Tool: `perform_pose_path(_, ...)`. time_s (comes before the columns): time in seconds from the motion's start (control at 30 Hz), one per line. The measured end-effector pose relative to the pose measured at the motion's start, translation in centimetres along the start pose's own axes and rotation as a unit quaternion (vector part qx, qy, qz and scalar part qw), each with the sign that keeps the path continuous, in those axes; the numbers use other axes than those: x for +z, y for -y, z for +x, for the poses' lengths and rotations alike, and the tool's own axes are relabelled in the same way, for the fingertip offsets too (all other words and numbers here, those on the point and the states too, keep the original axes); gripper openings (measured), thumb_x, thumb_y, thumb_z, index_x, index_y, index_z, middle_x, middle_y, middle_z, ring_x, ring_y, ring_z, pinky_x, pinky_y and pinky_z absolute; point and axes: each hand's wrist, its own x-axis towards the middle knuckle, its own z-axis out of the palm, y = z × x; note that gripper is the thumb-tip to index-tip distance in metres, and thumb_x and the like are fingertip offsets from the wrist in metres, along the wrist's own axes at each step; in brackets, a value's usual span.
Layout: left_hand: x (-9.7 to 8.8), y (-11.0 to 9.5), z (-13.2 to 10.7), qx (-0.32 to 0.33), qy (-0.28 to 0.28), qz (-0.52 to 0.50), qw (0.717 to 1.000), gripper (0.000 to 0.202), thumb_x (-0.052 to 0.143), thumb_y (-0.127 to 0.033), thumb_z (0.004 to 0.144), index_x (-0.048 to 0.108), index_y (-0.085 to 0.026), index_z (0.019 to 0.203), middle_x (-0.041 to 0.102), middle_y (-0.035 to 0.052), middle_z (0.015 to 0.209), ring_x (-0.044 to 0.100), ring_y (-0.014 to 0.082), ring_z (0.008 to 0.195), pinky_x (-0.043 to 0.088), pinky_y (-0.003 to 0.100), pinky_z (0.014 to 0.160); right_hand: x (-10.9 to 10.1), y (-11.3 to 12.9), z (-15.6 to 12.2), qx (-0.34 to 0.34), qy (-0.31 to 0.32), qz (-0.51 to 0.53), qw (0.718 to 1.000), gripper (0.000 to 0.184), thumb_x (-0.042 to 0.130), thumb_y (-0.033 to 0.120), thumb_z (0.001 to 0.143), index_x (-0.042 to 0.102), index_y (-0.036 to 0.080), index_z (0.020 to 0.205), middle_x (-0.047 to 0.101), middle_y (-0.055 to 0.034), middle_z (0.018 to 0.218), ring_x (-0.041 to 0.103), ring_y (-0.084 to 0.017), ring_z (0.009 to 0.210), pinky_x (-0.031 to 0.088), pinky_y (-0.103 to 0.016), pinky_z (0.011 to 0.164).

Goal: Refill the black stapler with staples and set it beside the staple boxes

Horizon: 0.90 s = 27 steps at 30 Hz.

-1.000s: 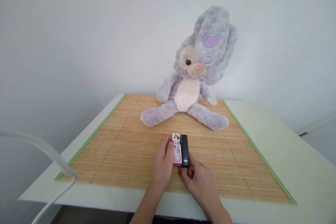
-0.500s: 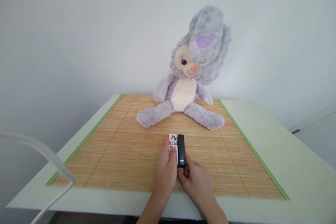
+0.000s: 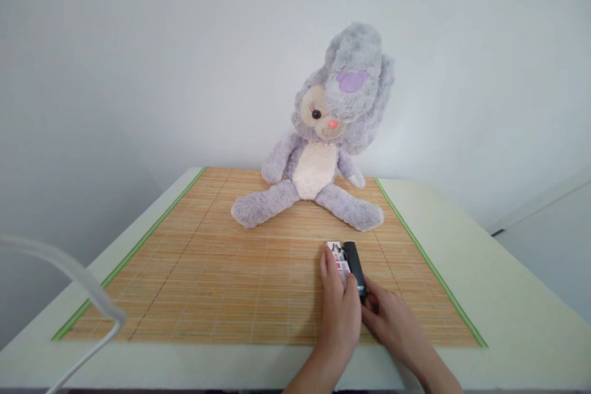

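Note:
My left hand [image 3: 340, 311] is closed around the left side of a small white printed box [image 3: 335, 250]. Pink marks and a dark picture show on it, and it may be two boxes end to end. Right beside the box lies a black stapler [image 3: 354, 265], its far end tilted a little to the left. The fingers of my right hand [image 3: 394, 323] pinch the stapler's near end, where the fingertips are partly hidden. Both things are low over the bamboo mat [image 3: 221, 283]; whether they rest on it I cannot tell.
A grey-lilac plush rabbit [image 3: 316, 169] sits at the back of the mat, legs spread towards me. The mat lies on a white table [image 3: 434, 221] against a wall. A white cable [image 3: 92, 295] curves through the left foreground.
Both hands have moved to the right across the mat, taking the box and the stapler along. The two things now slant slightly. The view has shifted a little.

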Motion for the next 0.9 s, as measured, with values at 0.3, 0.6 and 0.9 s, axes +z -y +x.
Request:
perform_pose_path(0.3,6.2,-0.7,0.0,-0.001,0.068,-0.071,0.995,0.082,0.04,-0.014,0.092,0.005,-0.017,0.166,-0.003,0.0034,0.174,0.005,0.0157,0.16,0.008,0.027,0.129,-3.6,-6.5,-0.7,0.032,-0.003,0.012,0.999,0.029,0.055,0.039,0.088,0.062,0.02,0.109,0.067,0.0022,0.068,0.06,-0.018,0.062,0.035,-0.028,0.058)
perform_pose_path(0.6,3.3,0.0,1.3,0.062,0.077,0.005,0.995,0.075,0.044,-0.016,0.091,0.024,-0.019,0.163,0.017,0.003,0.173,0.012,0.018,0.16,0.01,0.032,0.131,-5.0,-6.7,-1.4,0.037,-0.019,0.0,0.999,0.043,0.058,0.05,0.091,0.064,0.019,0.121,0.058,0.005,0.063,0.052,-0.015,0.058,0.031,-0.026,0.056)
perform_pose_path(0.9,-2.3,-0.3,3.7,0.274,0.142,0.255,0.916,0.065,0.067,-0.026,0.085,0.053,-0.026,0.148,0.049,0.0044,0.157,0.039,0.0266,0.148,0.025,0.046,0.129,-4.9,-6.3,-1.5,0.033,-0.03,0.041,0.998,0.038,0.06,0.051,0.091,0.069,0.019,0.11,0.054,0.0056,0.06,0.049,-0.014,0.056,0.03,-0.026,0.055)
